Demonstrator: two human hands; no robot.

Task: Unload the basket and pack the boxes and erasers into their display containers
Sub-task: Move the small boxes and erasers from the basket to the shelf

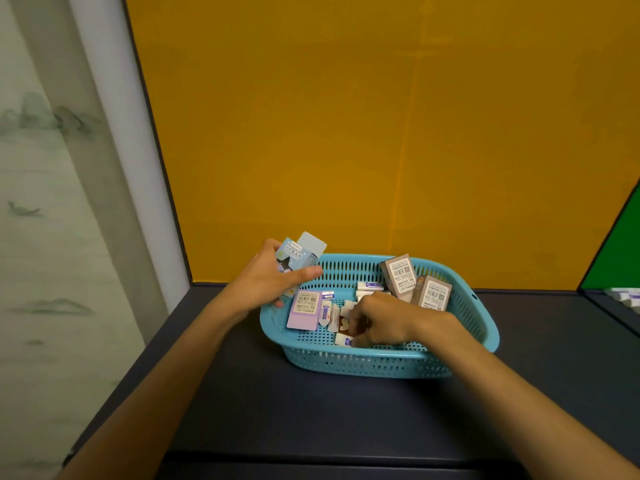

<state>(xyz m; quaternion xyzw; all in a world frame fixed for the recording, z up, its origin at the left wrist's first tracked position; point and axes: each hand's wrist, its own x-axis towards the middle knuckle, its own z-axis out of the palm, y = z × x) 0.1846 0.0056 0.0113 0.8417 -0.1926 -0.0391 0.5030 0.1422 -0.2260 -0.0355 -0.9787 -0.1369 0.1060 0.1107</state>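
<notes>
A turquoise perforated basket (381, 362) sits on the dark table. My left hand (266, 282) holds a light blue box (294, 259) with its top flap open, raised over the basket's left rim. My right hand (379, 320) reaches down into the basket with curled fingers among small white erasers (343, 339); what it pinches is hidden. A lilac box (304, 310) lies flat at the basket's left. Two brown boxes (400, 273) (433, 292) lean against the far right wall. Another white eraser (370, 285) lies near the back.
The dark table (311, 410) extends in front of the basket and to both sides. An orange panel (381, 133) rises right behind it. At the far right edge, some white and purple packets (625, 296) lie below a green panel.
</notes>
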